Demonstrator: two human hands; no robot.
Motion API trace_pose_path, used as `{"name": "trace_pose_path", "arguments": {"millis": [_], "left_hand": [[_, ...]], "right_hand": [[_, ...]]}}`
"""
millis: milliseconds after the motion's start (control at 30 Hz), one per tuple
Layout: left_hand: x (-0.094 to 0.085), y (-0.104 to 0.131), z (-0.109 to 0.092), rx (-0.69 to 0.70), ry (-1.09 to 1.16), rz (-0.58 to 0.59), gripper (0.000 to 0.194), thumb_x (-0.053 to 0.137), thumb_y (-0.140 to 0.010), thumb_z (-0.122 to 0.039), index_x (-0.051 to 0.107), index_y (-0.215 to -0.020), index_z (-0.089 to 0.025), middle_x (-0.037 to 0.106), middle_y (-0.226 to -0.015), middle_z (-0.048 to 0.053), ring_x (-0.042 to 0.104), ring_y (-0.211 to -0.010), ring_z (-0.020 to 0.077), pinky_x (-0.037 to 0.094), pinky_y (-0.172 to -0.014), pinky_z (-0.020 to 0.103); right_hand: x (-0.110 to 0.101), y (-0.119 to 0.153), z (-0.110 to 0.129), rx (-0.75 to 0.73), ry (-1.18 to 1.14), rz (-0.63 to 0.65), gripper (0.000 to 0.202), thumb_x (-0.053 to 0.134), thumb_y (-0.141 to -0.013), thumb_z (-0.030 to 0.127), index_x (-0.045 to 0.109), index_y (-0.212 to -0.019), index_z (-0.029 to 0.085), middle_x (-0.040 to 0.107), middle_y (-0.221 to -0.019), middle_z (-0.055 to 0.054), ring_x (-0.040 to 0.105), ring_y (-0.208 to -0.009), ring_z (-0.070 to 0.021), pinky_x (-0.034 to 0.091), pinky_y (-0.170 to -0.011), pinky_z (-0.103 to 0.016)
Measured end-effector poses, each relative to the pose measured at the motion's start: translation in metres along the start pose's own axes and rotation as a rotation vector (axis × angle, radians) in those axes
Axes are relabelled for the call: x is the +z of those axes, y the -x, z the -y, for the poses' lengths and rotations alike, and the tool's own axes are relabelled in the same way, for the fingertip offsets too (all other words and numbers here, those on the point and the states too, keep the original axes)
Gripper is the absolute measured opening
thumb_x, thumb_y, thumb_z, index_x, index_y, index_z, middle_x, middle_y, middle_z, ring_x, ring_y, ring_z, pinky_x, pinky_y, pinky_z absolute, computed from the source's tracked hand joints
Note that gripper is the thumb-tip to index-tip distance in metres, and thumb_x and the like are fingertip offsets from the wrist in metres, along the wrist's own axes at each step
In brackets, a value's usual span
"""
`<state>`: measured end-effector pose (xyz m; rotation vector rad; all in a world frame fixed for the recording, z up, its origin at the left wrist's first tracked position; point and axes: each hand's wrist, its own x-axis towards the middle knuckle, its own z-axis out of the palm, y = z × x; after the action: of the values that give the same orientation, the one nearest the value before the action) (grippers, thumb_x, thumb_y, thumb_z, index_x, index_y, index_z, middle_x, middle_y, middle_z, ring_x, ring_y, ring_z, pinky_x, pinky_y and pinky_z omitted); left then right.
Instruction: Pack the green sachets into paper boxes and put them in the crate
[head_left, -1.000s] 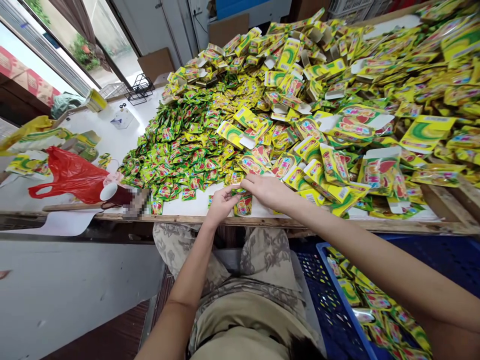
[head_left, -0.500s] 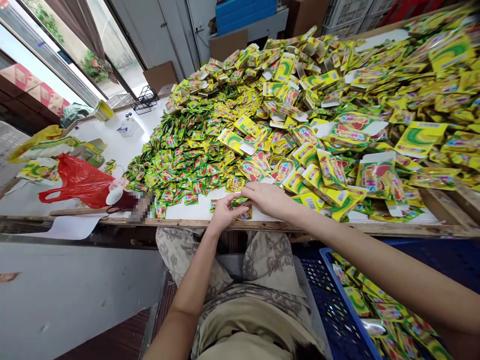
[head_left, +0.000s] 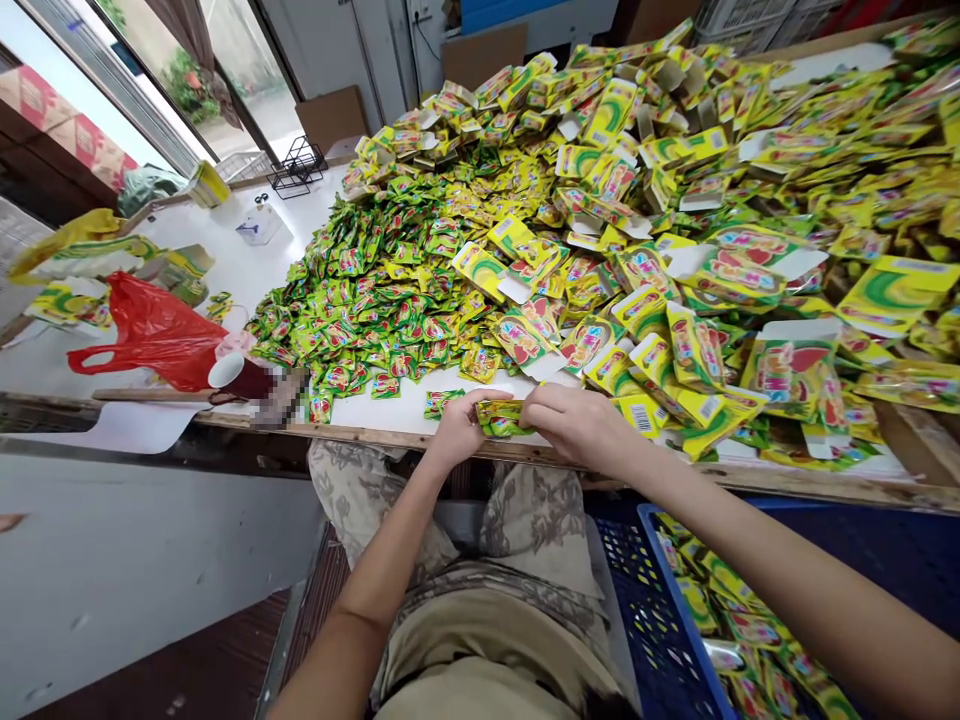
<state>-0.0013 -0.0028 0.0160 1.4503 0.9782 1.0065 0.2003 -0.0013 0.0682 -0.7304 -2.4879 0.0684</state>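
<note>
Between my two hands, just above the near edge of the table, is a small yellow-and-green candy packet (head_left: 504, 418). My left hand (head_left: 457, 432) is closed on its left end, with thumb and fingers pinching it. The fingers of my right hand (head_left: 570, 422) are closed at its right end, covering that end. A single green sachet (head_left: 441, 403) lies on the white tabletop just left of my left hand. Beyond the hands spreads a heap of small green sachets (head_left: 375, 320). To its right are many yellow cartons (head_left: 637, 370), several with their white flaps open.
A red plastic bag (head_left: 161, 335) and a dark cup with a white inside (head_left: 238, 378) stand at the left. Further back are a black wire rack (head_left: 298, 170) and a small white box (head_left: 259, 226). Blue crate (head_left: 679, 600) with yellow packs sits low at the right.
My hands have moved apart, the right one shifting rightward, so the packet between them now shows. The view has turned slightly.
</note>
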Motion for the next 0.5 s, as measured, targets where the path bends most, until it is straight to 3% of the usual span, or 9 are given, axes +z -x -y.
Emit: {"name": "trace_pose_path", "arguments": {"millis": [200, 333, 500], "left_hand": [[0.002, -0.001, -0.005, -0.026, -0.040, -0.037, 0.035, 0.077, -0.066, -0.023, 0.070, -0.100, -0.017, 0.071, -0.100, 0.006, 0.063, -0.094, 0.0187, 0.047, -0.087, 0.030], [0.003, -0.001, -0.009, -0.036, -0.032, -0.043, 0.033, 0.076, -0.067, -0.023, 0.070, -0.099, -0.017, 0.071, -0.098, 0.006, 0.063, -0.093, 0.0195, 0.046, -0.087, 0.032], [0.005, -0.002, -0.011, -0.040, -0.078, -0.042, 0.031, 0.075, -0.067, -0.021, 0.070, -0.097, -0.017, 0.071, -0.097, 0.004, 0.062, -0.094, 0.0191, 0.045, -0.089, 0.032]], "right_hand": [[0.001, -0.005, -0.002, 0.147, -0.026, -0.006, 0.015, 0.046, -0.087, 0.011, 0.058, -0.082, 0.019, 0.060, -0.079, -0.005, 0.054, -0.075, -0.0169, 0.038, -0.065, -0.025], [-0.003, -0.013, -0.001, 0.240, -0.078, 0.080, 0.014, 0.045, -0.088, 0.013, 0.056, -0.084, 0.020, 0.059, -0.079, -0.004, 0.054, -0.074, -0.0167, 0.037, -0.063, -0.024], [-0.007, -0.025, 0.007, 0.309, -0.047, 0.191, 0.015, 0.048, -0.089, 0.020, 0.058, -0.099, 0.018, 0.061, -0.096, -0.010, 0.057, -0.084, -0.0201, 0.039, -0.066, -0.027]]}}
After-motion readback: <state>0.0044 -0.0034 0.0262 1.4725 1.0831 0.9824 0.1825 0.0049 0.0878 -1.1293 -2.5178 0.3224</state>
